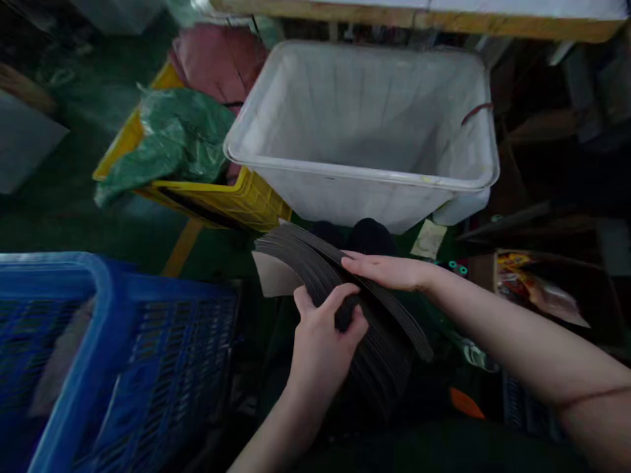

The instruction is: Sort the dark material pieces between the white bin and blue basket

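A thick stack of dark, thin, flexible sheets [318, 263] lies bent in an arc over my lap, its layers fanned at the edges. A pale sheet [276, 274] shows at its far left end. My left hand [328, 328] grips the stack's near edge, fingers curled over the layers and thumb bent in. Along the far side, my right hand [382, 269] lies with its fingers stretched out against the stack; some fingers are hidden behind it. Below my right hand, a gap splits the sheets into two bundles. What the sheets are made of I cannot tell.
Ahead stands a large white plastic tub [365, 167]. Left of it, a yellow crate [221, 203] holds a green plastic bag [182, 131] and a reddish sack [217, 59]. A blue basket [98, 289] is close on my left. To the right sits a cardboard box [495, 272] with bright packaging.
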Available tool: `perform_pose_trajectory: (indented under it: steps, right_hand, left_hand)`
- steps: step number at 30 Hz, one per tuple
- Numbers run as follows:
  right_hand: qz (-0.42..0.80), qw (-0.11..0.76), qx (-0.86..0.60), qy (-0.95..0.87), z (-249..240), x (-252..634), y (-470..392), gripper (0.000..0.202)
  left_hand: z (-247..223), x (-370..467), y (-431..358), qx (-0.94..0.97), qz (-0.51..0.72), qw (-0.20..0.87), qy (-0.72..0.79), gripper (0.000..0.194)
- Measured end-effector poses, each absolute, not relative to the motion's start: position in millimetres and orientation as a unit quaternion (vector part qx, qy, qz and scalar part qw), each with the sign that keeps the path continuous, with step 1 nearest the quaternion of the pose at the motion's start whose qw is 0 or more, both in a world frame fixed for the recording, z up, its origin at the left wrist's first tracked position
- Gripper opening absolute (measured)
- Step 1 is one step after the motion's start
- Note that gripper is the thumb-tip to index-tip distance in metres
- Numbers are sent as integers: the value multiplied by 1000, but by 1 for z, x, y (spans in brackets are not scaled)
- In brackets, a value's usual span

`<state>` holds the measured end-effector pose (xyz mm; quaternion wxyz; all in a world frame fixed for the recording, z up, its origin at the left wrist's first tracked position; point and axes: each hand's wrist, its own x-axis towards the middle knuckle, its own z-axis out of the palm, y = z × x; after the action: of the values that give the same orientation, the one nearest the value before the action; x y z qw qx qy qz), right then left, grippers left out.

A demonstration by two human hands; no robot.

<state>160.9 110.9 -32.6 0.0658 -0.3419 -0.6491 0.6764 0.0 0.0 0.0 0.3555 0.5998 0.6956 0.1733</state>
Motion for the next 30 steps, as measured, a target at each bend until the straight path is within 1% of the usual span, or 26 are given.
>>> perform_pose_trajectory:
  steps: [4,8,17,26,30]
  right_hand:
    - [657,72,-354,-662,-33,158,108,77]
    - [644,67,-374,-664,-35,157,106,80]
    - [653,75,-377,-652,-40,156,104,81]
    - [676,104,-378,-624,-39,157,103,71]
    - [670,96,-374,-634,-40,156,103,73]
  left_hand:
    - [1,4,7,619,158,315,702,20]
    - [2,4,13,626,148,289,709,29]
    - [2,6,13,615,131,285,724,33]
    - [0,5,12,615,134,290,721,29]
    - [1,4,11,614,137,290,722,27]
